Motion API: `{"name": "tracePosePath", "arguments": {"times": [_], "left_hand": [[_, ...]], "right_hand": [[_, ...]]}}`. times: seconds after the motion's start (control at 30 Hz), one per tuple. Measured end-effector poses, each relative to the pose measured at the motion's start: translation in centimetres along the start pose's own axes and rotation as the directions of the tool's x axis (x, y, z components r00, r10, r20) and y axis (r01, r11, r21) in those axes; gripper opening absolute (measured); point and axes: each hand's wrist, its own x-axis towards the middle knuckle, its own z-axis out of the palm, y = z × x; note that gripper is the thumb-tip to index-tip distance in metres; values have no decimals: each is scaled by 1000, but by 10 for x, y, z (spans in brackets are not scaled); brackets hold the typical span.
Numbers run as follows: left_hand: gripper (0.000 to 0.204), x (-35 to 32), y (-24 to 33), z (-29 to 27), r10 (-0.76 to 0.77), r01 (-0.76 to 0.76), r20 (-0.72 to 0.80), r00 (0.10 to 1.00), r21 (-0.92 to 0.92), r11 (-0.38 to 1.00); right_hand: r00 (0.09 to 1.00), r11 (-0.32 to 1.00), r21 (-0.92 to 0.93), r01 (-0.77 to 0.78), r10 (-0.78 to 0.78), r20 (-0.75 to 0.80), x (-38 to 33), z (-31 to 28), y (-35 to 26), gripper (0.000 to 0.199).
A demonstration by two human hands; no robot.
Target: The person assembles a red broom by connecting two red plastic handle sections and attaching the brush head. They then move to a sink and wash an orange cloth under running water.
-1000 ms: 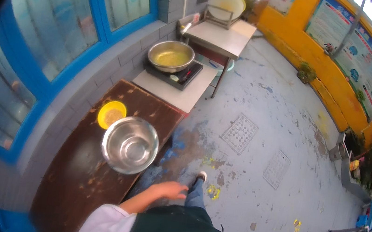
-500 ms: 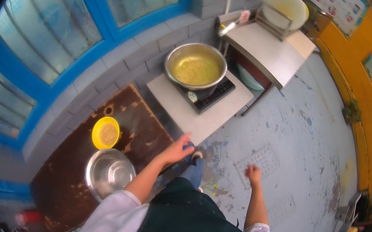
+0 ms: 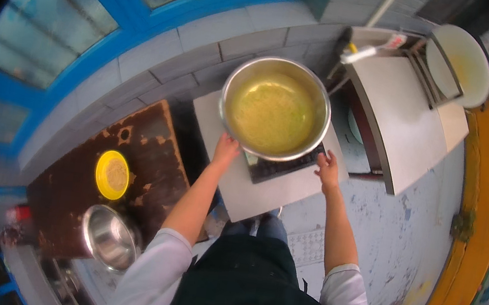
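Note:
A large steel pot (image 3: 275,108) filled with yellowish liquid sits on a black cooktop (image 3: 273,165) on a small grey table (image 3: 264,192). My left hand (image 3: 225,149) touches the pot's near-left rim. My right hand (image 3: 327,169) is at the pot's near-right side, by the cooktop's edge, fingers spread. Whether either hand grips the pot is unclear.
A dark brown worn table (image 3: 129,186) to the left carries a yellow bowl (image 3: 112,174) and an empty steel bowl (image 3: 111,237). A second grey table (image 3: 396,123) stands to the right, with a pale round basin (image 3: 461,64) beyond it. Blue-framed windows line the grey wall.
I have come up to the pot, which now lies straight in front. Both arms have stretched forward, and my hands have reached the pot's two sides.

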Motion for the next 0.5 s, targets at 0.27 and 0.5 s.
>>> {"name": "tracePosePath", "arguments": {"times": [0.27,0.5], "left_hand": [[39,27,-5,-1,-24,39,-110,994,143,989],[23,-5,-44,0,-27,14,-257,966,-51,999]], "right_hand": [[981,984,-30,178,-175,86,183,19,-58,42],[954,967,63,249,-256,154,163,44,-110,24]]}}
